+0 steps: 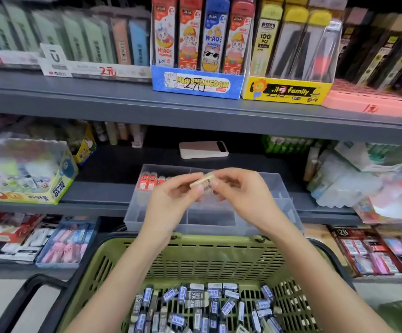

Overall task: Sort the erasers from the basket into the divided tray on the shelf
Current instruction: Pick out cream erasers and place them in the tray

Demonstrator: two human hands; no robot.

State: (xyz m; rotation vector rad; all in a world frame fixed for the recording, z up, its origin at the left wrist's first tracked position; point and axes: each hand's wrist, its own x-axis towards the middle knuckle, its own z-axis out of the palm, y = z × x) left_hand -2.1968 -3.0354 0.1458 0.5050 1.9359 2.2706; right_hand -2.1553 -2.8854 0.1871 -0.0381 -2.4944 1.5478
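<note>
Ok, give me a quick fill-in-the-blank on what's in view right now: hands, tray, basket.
1. The fingers of the left hand and right hand pinch the same tan ____.
2. The red erasers stand in the divided tray's rear ____ compartment.
3. The basket holding the loose erasers is ____ in colour.
4. Behind the tray, a ____ lies flat on the shelf.
Missing words: eraser; left; green; phone.

On grey shelf (104, 193): clear divided tray (135, 207) at front edge; phone (203, 149) behind; glue box (27, 174) left; plastic-wrapped packs (344, 181) right.
</note>
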